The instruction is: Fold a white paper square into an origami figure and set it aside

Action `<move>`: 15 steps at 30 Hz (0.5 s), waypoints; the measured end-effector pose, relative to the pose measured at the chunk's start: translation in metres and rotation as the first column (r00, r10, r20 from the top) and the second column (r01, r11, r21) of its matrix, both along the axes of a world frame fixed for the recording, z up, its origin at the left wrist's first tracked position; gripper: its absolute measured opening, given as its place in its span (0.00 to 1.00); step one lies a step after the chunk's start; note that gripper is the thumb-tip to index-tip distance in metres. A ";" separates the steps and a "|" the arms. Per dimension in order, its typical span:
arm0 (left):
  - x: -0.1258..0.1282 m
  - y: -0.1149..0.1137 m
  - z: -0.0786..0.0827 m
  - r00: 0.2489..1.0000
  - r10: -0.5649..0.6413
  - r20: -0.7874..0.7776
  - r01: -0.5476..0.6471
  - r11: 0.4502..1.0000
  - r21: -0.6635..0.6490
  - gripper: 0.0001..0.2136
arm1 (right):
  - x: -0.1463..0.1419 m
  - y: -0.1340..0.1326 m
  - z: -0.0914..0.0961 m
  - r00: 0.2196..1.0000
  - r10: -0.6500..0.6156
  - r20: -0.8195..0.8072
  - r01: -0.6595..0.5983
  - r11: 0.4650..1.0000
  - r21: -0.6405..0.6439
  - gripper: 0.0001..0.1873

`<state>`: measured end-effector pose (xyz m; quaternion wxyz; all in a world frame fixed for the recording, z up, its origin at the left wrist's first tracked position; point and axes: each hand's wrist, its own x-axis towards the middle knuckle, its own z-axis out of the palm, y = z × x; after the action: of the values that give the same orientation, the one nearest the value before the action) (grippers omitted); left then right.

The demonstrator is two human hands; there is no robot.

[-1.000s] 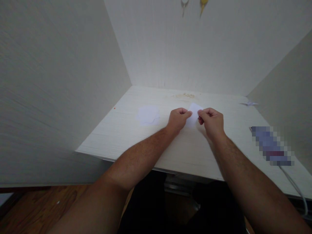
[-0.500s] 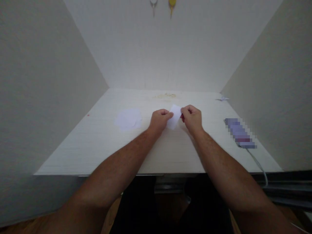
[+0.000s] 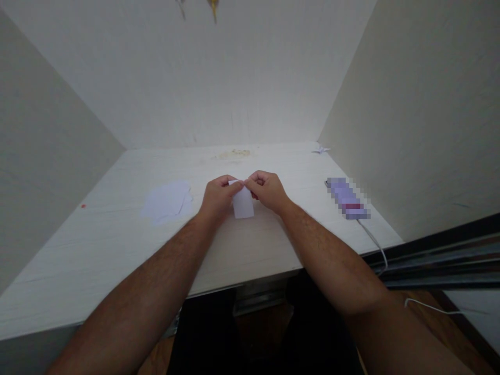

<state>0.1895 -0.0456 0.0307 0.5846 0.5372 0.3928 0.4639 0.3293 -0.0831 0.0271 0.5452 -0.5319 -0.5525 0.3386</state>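
Note:
A small folded piece of white paper (image 3: 244, 204) is held up between both hands, over the middle of the table. My left hand (image 3: 219, 195) pinches its upper left part, the thumb lying across the front. At the top edge, the thumb and fingers of my right hand (image 3: 269, 190) close on the paper, and the two thumb tips nearly meet there. The fingers behind the paper are hidden. To the left of my left hand, several loose white sheets (image 3: 166, 200) lie overlapping on the table.
The white table (image 3: 117, 250) is walled in at the back and sides. A blurred-out phone-like device (image 3: 346, 197) with a white cable (image 3: 373, 237) lies on the right. Near the back right corner is a small folded paper (image 3: 321, 149). A red speck (image 3: 83, 206) shows at far left.
The camera view has swung to the right. The paper has turned from slanted to nearly upright, and my right hand has shifted from its right edge to the top, closer to my left thumb.

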 end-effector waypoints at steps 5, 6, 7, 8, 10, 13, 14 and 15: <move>0.002 0.000 0.000 0.990 0.127 0.055 -0.129 0.991 0.023 0.09 | -0.002 0.001 -0.002 0.991 -0.010 0.133 0.008 1.000 0.016 0.11; 0.003 0.000 -0.001 0.988 0.142 0.067 -0.144 0.989 0.030 0.09 | -0.002 0.000 -0.001 0.990 -0.018 0.141 0.016 1.000 0.019 0.11; 0.003 0.000 -0.001 0.984 0.159 0.075 -0.162 0.986 0.039 0.09 | -0.002 0.000 -0.001 0.989 -0.025 0.143 0.023 1.000 0.019 0.10; 0.004 0.000 -0.002 0.982 0.174 0.078 -0.178 0.983 0.042 0.09 | -0.002 -0.001 0.000 0.989 -0.024 0.143 0.022 1.000 0.015 0.10; 0.004 0.001 -0.002 0.978 0.193 0.076 -0.196 0.980 0.036 0.09 | -0.002 -0.001 0.001 0.990 -0.015 0.141 0.014 1.000 0.013 0.09; 0.001 0.003 0.001 0.988 0.141 0.060 -0.140 0.990 -0.018 0.09 | 0.000 -0.003 0.002 0.988 0.008 0.156 -0.009 1.000 0.008 0.08; -0.002 0.004 0.002 0.994 0.092 0.050 -0.090 0.995 -0.044 0.08 | 0.001 -0.003 0.002 0.986 0.023 0.165 -0.024 1.000 -0.001 0.07; -0.005 0.005 0.005 0.999 0.027 0.039 -0.024 0.997 -0.067 0.08 | 0.001 -0.004 0.002 0.984 0.041 0.173 -0.040 0.999 -0.012 0.07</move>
<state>0.1850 -0.0405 0.0352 0.6040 0.5031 0.4031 0.4686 0.3308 -0.0869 0.0293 0.4857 -0.5504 -0.6070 0.3044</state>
